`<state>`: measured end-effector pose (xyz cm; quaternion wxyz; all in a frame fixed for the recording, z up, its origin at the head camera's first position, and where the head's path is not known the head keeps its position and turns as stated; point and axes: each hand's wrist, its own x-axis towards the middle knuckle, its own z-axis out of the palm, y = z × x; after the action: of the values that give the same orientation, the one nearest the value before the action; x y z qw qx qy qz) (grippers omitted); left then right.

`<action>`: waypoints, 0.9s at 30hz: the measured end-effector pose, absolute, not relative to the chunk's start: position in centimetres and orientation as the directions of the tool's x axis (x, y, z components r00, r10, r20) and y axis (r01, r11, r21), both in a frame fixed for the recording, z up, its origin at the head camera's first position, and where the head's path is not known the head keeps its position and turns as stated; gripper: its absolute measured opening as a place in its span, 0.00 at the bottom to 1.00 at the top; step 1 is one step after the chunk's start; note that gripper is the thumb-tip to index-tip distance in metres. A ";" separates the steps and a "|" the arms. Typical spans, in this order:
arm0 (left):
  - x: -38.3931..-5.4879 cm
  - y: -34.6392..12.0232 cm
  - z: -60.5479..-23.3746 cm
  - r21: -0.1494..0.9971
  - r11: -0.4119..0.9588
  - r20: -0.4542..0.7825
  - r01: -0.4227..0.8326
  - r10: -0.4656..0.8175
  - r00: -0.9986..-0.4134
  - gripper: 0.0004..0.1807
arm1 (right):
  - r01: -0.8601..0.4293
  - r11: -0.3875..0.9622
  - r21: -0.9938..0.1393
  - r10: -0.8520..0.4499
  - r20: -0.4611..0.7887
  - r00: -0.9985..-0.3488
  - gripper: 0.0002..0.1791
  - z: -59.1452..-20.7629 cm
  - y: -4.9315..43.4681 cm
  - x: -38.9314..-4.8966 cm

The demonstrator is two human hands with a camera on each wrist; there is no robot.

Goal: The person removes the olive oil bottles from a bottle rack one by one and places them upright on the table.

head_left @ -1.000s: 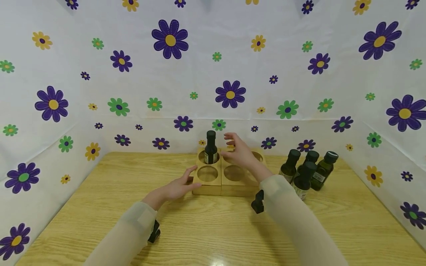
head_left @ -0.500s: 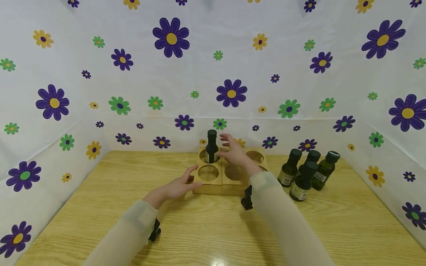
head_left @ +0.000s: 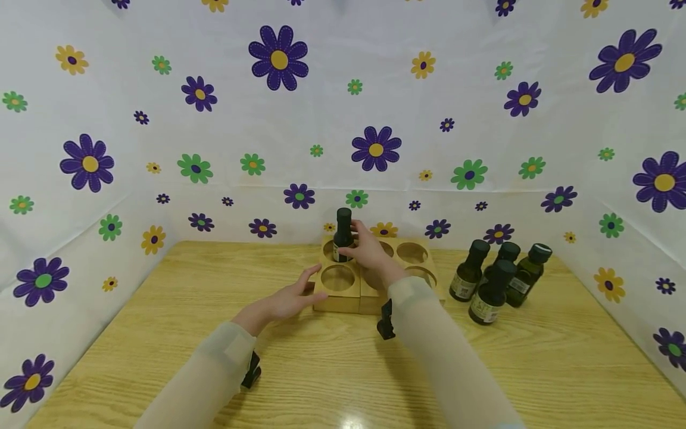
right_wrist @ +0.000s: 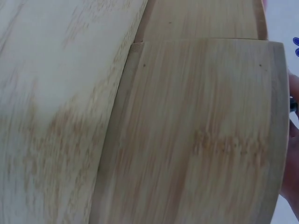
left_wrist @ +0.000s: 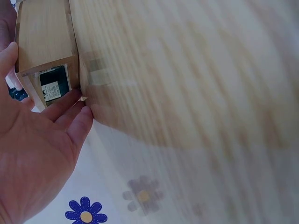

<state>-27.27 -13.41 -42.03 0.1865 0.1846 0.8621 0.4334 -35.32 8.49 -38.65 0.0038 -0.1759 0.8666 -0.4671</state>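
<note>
A dark glass bottle with a black cap stands upright in the back-left hole of a wooden bottle rack. My right hand holds it from the right, thumb across its front and fingers behind the neck. My left hand rests against the rack's left end, fingers extended along the side and thumb by the front corner. In the left wrist view, the left fingers touch the lower edge of the rack, and the bottle's label shows through the open end.
Several dark bottles with black caps stand grouped on the wooden table, right of the rack. The rack's other round holes lie to the right and front. A flower-print cloth hangs behind and at both sides.
My right hand has moved left from over the rack to the bottle, its thumb and fingers closing in on it. The left hand stays against the rack's end.
</note>
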 end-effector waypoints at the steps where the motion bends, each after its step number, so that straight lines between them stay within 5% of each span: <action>1: -27.3 -13.4 -42.0 0.816 0.557 -0.163 0.156 0.480 -0.862 0.44 | -0.301 0.509 -0.807 -0.309 0.155 -0.938 0.39 -38.7 8.4 -35.4; 27: -27.2 -13.3 -41.8 0.807 0.571 -0.179 0.147 0.476 -0.861 0.44 | -0.319 0.583 -0.747 -0.270 0.192 -0.944 0.30 -39.0 7.6 -35.2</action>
<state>-27.19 -13.33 -41.81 0.1925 0.1801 0.8652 0.4266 -35.24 7.60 -38.97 -0.0286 -0.1655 0.8893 -0.4253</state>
